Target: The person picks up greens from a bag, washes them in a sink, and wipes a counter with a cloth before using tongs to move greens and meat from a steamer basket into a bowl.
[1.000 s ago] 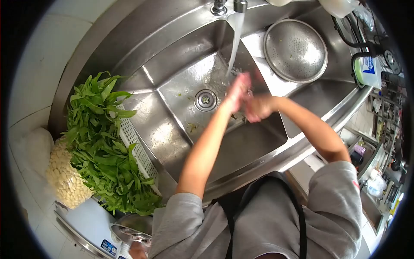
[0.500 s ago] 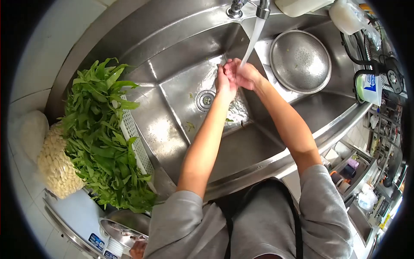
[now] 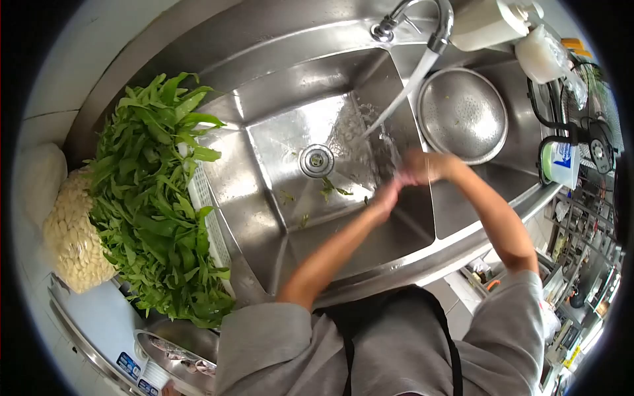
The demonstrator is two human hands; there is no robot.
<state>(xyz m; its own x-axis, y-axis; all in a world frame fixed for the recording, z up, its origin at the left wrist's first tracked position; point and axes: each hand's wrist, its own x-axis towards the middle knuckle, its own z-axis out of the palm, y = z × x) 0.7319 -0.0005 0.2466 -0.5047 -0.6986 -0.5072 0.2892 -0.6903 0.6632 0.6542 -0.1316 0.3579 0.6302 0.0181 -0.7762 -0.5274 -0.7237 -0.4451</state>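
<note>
Sink basin [image 3: 297, 92]: stainless-look metal, smooth, semi-glossy w/ bright wet glints; faucet [image 3: 446, 26] above it polished chrome-type metal, colander [image 3: 462, 115] to its R perforated metal, satin w/ shiny spots. L of basin, basket [image 3: 210, 218] = matt white plastic, bag [image 3: 79, 247] = clear, glossy plastic. Nr side of basin: shirt [image 3: 264, 333] matt grey cloth, apron [image 3: 383, 313] matt blk cloth.

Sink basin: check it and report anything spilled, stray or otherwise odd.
Loose green leaf scraps lie on the floor of the basin around the drain. They look like strays, lying apart from the heaped greens at the white basket. No damage is visible.
</note>
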